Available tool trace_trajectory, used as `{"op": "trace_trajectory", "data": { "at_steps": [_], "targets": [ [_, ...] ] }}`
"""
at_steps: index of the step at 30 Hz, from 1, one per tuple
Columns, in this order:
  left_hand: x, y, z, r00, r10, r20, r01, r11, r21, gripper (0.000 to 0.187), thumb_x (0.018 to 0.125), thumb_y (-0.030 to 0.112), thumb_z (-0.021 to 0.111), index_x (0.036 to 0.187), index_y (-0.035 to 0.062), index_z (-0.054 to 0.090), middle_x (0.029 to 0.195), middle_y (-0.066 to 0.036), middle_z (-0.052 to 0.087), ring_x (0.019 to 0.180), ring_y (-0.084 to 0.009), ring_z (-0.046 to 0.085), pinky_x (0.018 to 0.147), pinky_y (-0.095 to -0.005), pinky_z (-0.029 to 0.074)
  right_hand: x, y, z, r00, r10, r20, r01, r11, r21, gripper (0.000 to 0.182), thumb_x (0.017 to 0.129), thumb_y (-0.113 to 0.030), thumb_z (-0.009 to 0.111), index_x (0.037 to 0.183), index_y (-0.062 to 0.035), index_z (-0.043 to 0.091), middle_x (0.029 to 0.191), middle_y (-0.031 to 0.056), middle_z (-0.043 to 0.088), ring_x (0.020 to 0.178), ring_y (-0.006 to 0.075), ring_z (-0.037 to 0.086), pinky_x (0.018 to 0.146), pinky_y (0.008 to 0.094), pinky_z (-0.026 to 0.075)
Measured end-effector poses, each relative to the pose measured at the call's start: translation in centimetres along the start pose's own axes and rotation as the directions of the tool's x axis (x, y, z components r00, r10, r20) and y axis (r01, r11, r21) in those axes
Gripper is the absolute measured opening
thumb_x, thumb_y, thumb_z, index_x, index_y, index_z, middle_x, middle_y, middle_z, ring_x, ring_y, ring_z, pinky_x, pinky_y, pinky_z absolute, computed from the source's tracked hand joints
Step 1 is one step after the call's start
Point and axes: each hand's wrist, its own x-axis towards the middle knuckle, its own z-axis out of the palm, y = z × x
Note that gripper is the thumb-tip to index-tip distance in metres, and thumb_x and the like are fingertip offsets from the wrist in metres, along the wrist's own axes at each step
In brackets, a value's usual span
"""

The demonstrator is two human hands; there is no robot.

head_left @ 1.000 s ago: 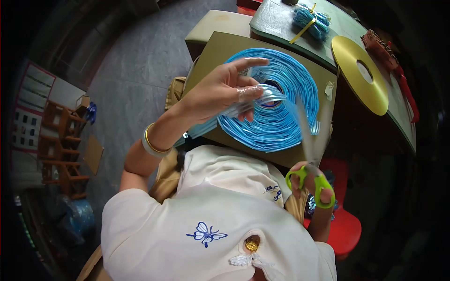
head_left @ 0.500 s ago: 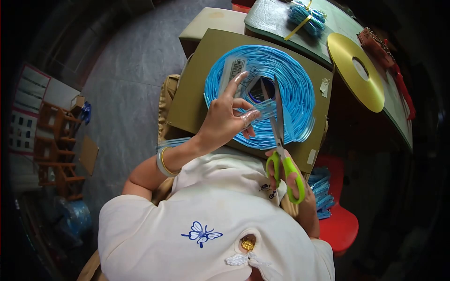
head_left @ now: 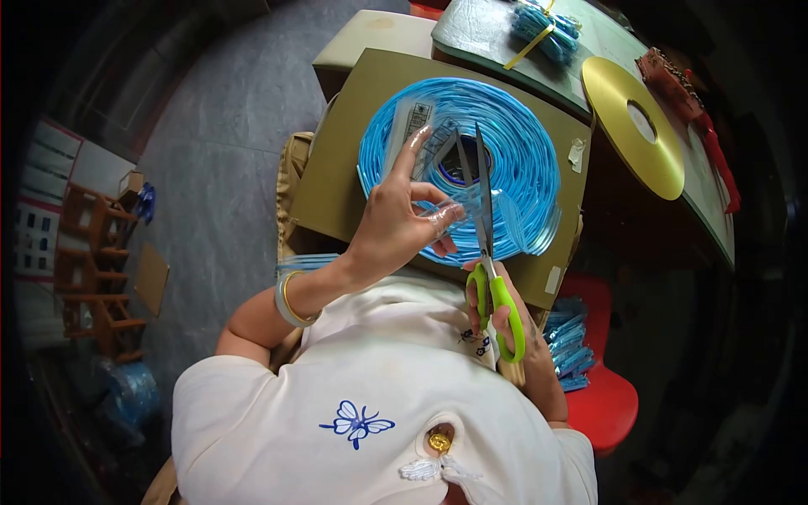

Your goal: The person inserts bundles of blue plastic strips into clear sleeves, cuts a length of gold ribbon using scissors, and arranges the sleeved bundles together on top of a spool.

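My left hand [head_left: 396, 215] pinches a clear bluish plastic strip [head_left: 469, 202] between thumb and fingers, its index finger stretched out. My right hand [head_left: 515, 324] grips scissors [head_left: 486, 231] by their green handles. The blades are parted and point away from me, right beside the pinched strip. Beneath both lies a large coil of blue plastic strip [head_left: 530, 156] with a dark core in its middle. A clear piece with dark print [head_left: 417, 114] lies over the coil's left part, partly behind my index finger.
The coil rests on a brown cardboard box [head_left: 332, 189] before me. At right, a table [head_left: 480, 29] holds a gold ribbon disc [head_left: 665, 156] and a tied blue bundle [head_left: 547, 34]. More blue bundles [head_left: 568, 345] lie on a red chair [head_left: 619, 404]. Wooden stools [head_left: 101, 261] stand left.
The scissors in my right hand have moved left, closer to my left fingers, with the blades still apart. My left hand keeps its pinch on the strip. The whole view has shifted slightly.
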Motion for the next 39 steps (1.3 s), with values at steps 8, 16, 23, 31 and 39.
{"op": "trace_trajectory", "data": {
  "at_steps": [8, 16, 23, 31, 39],
  "targets": [
    [0.0, 0.1, -0.2, 1.0, -0.011, -0.018, 0.01, 0.999, -0.031, 0.082, 0.076, -0.004, 0.062, 0.137, 0.0011, 0.007, 0.073, -0.013, 0.061, 0.05, -0.0176, 0.061, 0.043, -0.0238, 0.053, 0.1, -0.1, 0.2, 1.0, 0.007, -0.008, -0.007, 0.999, -0.039, 0.091, 0.071, -0.075, 0.043, 0.125, -0.0024, 0.031, 0.071, 0.0028, 0.045, 0.059, 0.011, 0.04, 0.053, 0.0238, 0.03],
    [-0.1, -0.1, -0.2, 1.0, -0.015, -0.003, 0.015, 0.999, -0.048, 0.081, 0.076, -0.005, 0.062, 0.137, 0.0007, 0.008, 0.073, -0.013, 0.06, 0.049, -0.0175, 0.061, 0.043, -0.0239, 0.053, 0.2, -0.1, 0.3, 1.0, 0.019, -0.005, -0.019, 0.998, -0.052, 0.093, 0.07, -0.076, 0.042, 0.124, -0.0019, 0.032, 0.071, 0.0029, 0.045, 0.059, 0.0108, 0.041, 0.052, 0.0239, 0.031],
    [-0.2, 0.0, -0.3, 1.0, -0.024, -0.001, 0.024, 0.999, -0.034, 0.085, 0.076, -0.002, 0.064, 0.138, 0.006, 0.007, 0.073, -0.013, 0.062, 0.049, -0.017, 0.06, 0.043, -0.0235, 0.051, 0.1, 0.1, 0.3, 0.999, -0.032, -0.034, 0.032, 0.999, 0.01, 0.081, 0.073, -0.067, 0.051, 0.118, -0.0004, 0.038, 0.069, 0.0022, 0.046, 0.051, 0.0081, 0.042, 0.044, 0.0209, 0.032],
    [0.1, 0.4, -0.9, 0.999, 0.026, -0.043, -0.026, 1.0, 0.011, 0.08, 0.075, -0.003, 0.063, 0.137, 0.0008, 0.012, 0.072, -0.012, 0.062, 0.048, -0.0137, 0.059, 0.039, -0.0204, 0.049, 0.2, -1.5, -1.0, 0.947, -0.208, -0.244, 0.217, 0.976, 0.012, 0.049, 0.078, -0.033, 0.067, 0.109, 0.0019, 0.05, 0.06, 0.0009, 0.05, 0.035, 0.0062, 0.039, 0.034, 0.0162, 0.029],
    [0.6, 1.1, -3.0, 0.995, 0.097, -0.036, -0.096, 0.994, 0.048, 0.077, 0.074, 0.001, 0.067, 0.135, 0.0026, 0.021, 0.075, -0.013, 0.064, 0.048, -0.0141, 0.059, 0.038, -0.0198, 0.048, 5.0, -5.7, -7.6, 0.599, -0.658, -0.457, 0.086, 0.62, -0.78, 0.045, 0.073, -0.002, 0.058, 0.116, 0.0033, 0.05, 0.09, 0.0154, 0.061, 0.076, 0.0214, 0.06, 0.067, 0.0283, 0.048]
  ]
}}
